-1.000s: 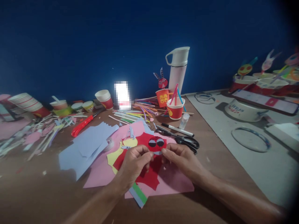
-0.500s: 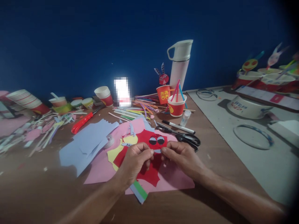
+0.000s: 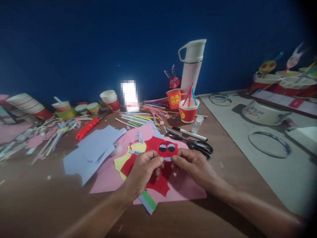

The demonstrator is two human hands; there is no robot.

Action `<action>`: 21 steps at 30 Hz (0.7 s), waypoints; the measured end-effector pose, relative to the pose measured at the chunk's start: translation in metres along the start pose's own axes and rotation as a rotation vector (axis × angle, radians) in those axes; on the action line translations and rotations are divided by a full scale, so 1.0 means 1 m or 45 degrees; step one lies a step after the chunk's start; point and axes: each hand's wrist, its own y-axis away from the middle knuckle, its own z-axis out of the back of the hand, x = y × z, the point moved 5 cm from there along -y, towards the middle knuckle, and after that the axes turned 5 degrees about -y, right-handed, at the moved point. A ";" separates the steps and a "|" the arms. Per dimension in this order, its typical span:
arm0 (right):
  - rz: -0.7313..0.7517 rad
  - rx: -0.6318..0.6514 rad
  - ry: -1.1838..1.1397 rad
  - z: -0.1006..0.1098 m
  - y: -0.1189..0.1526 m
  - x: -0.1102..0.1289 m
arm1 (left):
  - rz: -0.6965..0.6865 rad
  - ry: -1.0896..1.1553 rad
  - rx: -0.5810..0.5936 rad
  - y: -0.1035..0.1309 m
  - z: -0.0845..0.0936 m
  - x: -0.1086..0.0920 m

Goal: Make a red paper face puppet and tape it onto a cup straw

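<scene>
My left hand [image 3: 150, 165] is closed, its thumb and forefinger pinching one end of a small light-blue paper strip [image 3: 167, 159]. From the other side, the fingertips of my right hand [image 3: 189, 163] close on its opposite end. Just above the strip are two black-and-pale paper eyes [image 3: 166, 147] with lashes, on red paper. Beneath both hands lies a cut red paper sheet [image 3: 160, 185], over yellow paper [image 3: 120, 164] and a pink sheet [image 3: 106, 181]. My fingers hide parts of the strip and the red paper.
Black scissors [image 3: 201, 147], a marker [image 3: 198, 135] and a clear glue stick [image 3: 197, 124] lie beyond my right hand. Pale blue paper [image 3: 96, 142] and a red-handled cutter [image 3: 87, 129] are leftward. Behind stand a red paper cup [image 3: 189, 114], colourful sticks [image 3: 138, 119] and a white flask [image 3: 192, 66].
The camera view has shifted slightly. Both hands keep their pinch on the blue strip in nearly the same place; little else differs.
</scene>
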 end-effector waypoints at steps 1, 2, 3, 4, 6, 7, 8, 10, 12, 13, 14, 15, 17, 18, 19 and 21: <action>0.001 0.000 -0.013 0.000 0.000 0.000 | -0.001 0.016 0.011 0.001 0.000 0.000; 0.004 -0.001 -0.023 0.000 0.000 0.000 | -0.004 0.025 0.021 0.001 -0.001 -0.001; 0.011 -0.002 -0.026 0.000 0.000 0.000 | -0.007 0.028 0.030 0.002 -0.001 -0.002; 0.020 -0.003 -0.020 0.000 0.000 0.001 | -0.009 0.021 0.039 0.002 -0.001 -0.002; 0.030 -0.003 0.005 0.000 0.001 0.001 | -0.011 -0.003 0.045 0.002 -0.002 -0.003; 0.028 -0.003 0.022 0.000 0.001 0.001 | -0.013 -0.017 0.042 0.002 -0.002 -0.003; 0.023 -0.006 0.039 0.001 0.001 0.000 | -0.016 -0.033 0.035 0.002 -0.002 -0.004; 0.015 -0.012 0.061 0.001 0.002 0.000 | -0.017 -0.066 0.011 0.002 -0.002 -0.004; 0.014 -0.013 0.062 0.001 0.002 0.000 | -0.011 -0.090 -0.003 0.002 -0.002 -0.004; 0.016 -0.012 0.059 0.001 0.002 0.001 | -0.011 -0.094 -0.005 0.001 -0.002 -0.003; 0.016 -0.011 0.060 0.001 0.002 0.001 | -0.014 -0.094 -0.009 0.001 -0.002 -0.003; 0.016 -0.009 0.064 0.000 0.002 0.001 | -0.019 -0.093 -0.011 0.001 -0.002 -0.003; 0.020 -0.005 0.080 0.000 0.002 0.002 | -0.028 -0.095 -0.017 0.000 -0.001 -0.001; 0.019 -0.003 0.089 0.000 0.002 0.002 | -0.028 -0.098 -0.021 0.000 0.000 0.000; 0.016 -0.001 0.095 -0.001 0.002 0.002 | -0.027 -0.102 -0.022 0.000 0.000 0.000; 0.005 -0.001 0.087 -0.001 0.002 0.001 | -0.030 -0.109 -0.024 0.000 0.000 0.001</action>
